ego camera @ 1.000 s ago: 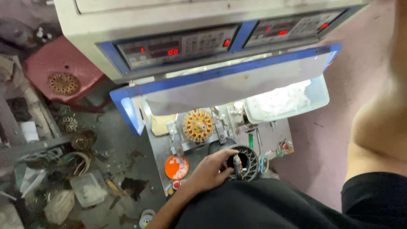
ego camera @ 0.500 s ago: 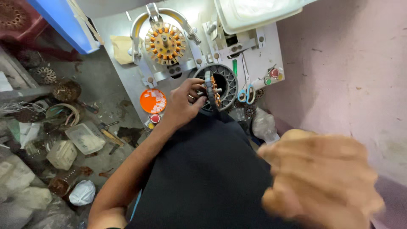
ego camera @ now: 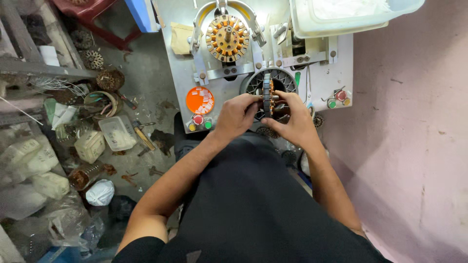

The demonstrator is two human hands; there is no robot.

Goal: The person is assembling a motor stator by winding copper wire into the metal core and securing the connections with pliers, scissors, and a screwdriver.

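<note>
Both hands, left hand [ego camera: 237, 114], right hand [ego camera: 291, 117], grip stator core [ego camera: 267, 93] edgewise near panel edge [ego camera: 273, 124].

The hands have little room. Right behind them stands the grey machine plate [ego camera: 180, 78] with a wire-wound wheel [ego camera: 227, 37], an orange disc [ego camera: 200, 100] and small buttons [ego camera: 198, 120]. A white tub [ego camera: 341, 24] hangs above. The pink wall [ego camera: 409, 122] closes the right. Floor junk [ego camera: 97, 126] fills the left.

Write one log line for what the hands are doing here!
left hand: grips stator ring | right hand: grips same ring | ring: on edge above machine plate | wound stator: mounted behind
</note>
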